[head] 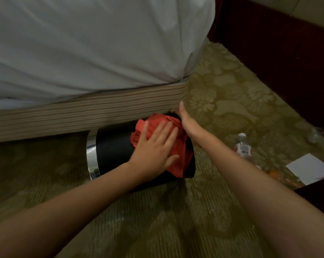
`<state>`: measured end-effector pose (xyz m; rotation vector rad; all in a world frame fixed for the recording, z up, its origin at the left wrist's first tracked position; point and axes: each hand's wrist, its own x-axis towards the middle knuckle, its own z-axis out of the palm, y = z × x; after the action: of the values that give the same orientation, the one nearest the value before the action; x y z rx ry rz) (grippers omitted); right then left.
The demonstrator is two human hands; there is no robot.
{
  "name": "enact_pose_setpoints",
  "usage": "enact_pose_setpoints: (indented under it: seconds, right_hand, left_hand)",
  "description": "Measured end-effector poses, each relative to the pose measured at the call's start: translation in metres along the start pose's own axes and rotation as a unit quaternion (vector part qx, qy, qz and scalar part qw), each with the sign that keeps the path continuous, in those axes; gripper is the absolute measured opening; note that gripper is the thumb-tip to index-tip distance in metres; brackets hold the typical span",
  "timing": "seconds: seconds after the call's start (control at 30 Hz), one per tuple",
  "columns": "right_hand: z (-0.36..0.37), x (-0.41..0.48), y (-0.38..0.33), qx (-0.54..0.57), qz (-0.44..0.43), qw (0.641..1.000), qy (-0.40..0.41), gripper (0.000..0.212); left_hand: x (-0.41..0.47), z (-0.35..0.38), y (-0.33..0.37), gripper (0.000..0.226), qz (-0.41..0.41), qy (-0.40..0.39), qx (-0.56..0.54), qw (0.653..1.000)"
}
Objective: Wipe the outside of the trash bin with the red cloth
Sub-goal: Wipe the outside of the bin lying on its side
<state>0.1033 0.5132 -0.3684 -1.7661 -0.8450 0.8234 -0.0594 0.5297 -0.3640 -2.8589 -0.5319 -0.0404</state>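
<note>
A black cylindrical trash bin (113,148) with a shiny chrome band at its left end lies on its side on the carpet, against the bed base. A crumpled red cloth (179,157) is draped over the bin's right part. My left hand (154,146) lies flat on the cloth with straight, spread fingers and presses it onto the bin's wall. My right hand (187,121) is at the bin's far right end, with its thumb pointing up; its fingers go behind the bin's end and are hidden.
A bed with a white sheet (83,43) and a striped base (83,114) stands right behind the bin. A plastic water bottle (242,146) and white paper (310,168) lie on the patterned carpet at the right. Dark wooden furniture (287,53) fills the upper right.
</note>
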Motion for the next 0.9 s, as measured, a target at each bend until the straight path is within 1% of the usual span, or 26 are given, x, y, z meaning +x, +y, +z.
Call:
enact_pose_setpoints:
  seconds: [0.03, 0.07, 0.1, 0.13, 0.17, 0.2, 0.23, 0.27, 0.3, 0.37, 0.47, 0.53, 0.6, 0.67, 0.77, 0.83, 0.87, 0.9]
  right_hand:
    - [-0.002, -0.002, -0.002, -0.014, -0.007, 1.0, 0.024, 0.057]
    - [-0.002, -0.008, -0.003, -0.091, -0.025, 0.994, 0.062, 0.055]
    - [0.001, -0.019, -0.001, -0.201, -0.062, 0.972, 0.106, 0.054]
    - [0.009, -0.031, 0.0, -0.295, -0.128, 0.936, 0.145, 0.053]
    - [0.02, -0.044, 0.001, -0.358, -0.204, 0.897, 0.161, 0.052]
    - [0.032, -0.055, 0.002, -0.403, -0.265, 0.863, 0.151, 0.053]
    - [0.045, -0.062, 0.006, -0.441, -0.305, 0.835, 0.123, 0.054]
    - [0.055, -0.065, 0.01, -0.473, -0.317, 0.817, 0.087, 0.055]
    - [0.061, -0.066, 0.013, -0.494, -0.312, 0.809, 0.061, 0.057]
    - [0.062, -0.06, 0.015, -0.504, -0.287, 0.813, 0.051, 0.058]
    - [0.061, -0.061, 0.018, -0.495, -0.27, 0.822, 0.075, 0.056]
    - [0.06, -0.078, 0.036, -0.495, -0.273, 0.82, 0.089, 0.056]
    - [0.058, -0.101, 0.057, -0.507, -0.283, 0.809, 0.09, 0.058]
    - [0.058, -0.111, 0.066, -0.503, -0.275, 0.813, 0.1, 0.058]
    - [0.064, -0.091, 0.05, -0.474, -0.229, 0.838, 0.144, 0.055]
    - [0.065, -0.061, 0.027, -0.489, -0.2, 0.832, 0.172, 0.054]
    - [0.063, -0.044, 0.015, -0.503, -0.175, 0.829, 0.17, 0.053]
    - [0.06, -0.027, 0.004, -0.524, -0.144, 0.826, 0.151, 0.05]
  left_hand:
    - [-0.001, -0.001, -0.011, 0.075, -0.024, -0.001, -0.004, 1.0]
    - [-0.003, 0.0, -0.025, 0.074, -0.054, 0.0, -0.021, 0.998]
    - [-0.007, 0.002, -0.041, 0.071, -0.094, 0.005, -0.049, 0.994]
    - [-0.012, 0.006, -0.057, 0.068, -0.143, 0.011, -0.084, 0.986]
    - [-0.017, 0.011, -0.073, 0.064, -0.194, 0.015, -0.127, 0.973]
    - [-0.022, 0.016, -0.084, 0.06, -0.233, 0.012, -0.17, 0.957]
    - [-0.026, 0.02, -0.092, 0.057, -0.252, -0.002, -0.197, 0.948]
    - [-0.028, 0.025, -0.096, 0.055, -0.251, -0.02, -0.192, 0.949]
    - [-0.027, 0.03, -0.098, 0.054, -0.241, -0.035, -0.167, 0.955]
    - [-0.022, 0.038, -0.1, 0.055, -0.227, -0.035, -0.134, 0.964]
    - [-0.016, 0.039, -0.107, 0.055, -0.226, -0.03, -0.138, 0.964]
    - [-0.015, 0.04, -0.111, 0.055, -0.217, -0.04, -0.139, 0.965]
    - [-0.015, 0.04, -0.113, 0.054, -0.205, -0.046, -0.139, 0.968]
    - [-0.016, 0.039, -0.111, 0.052, -0.199, -0.043, -0.139, 0.969]
    - [-0.018, 0.041, -0.108, 0.053, -0.203, -0.04, -0.121, 0.971]
    - [-0.021, 0.043, -0.107, 0.055, -0.209, -0.035, -0.112, 0.971]
    - [-0.022, 0.044, -0.106, 0.055, -0.21, -0.033, -0.111, 0.971]
    - [-0.023, 0.044, -0.104, 0.055, -0.21, -0.03, -0.111, 0.971]
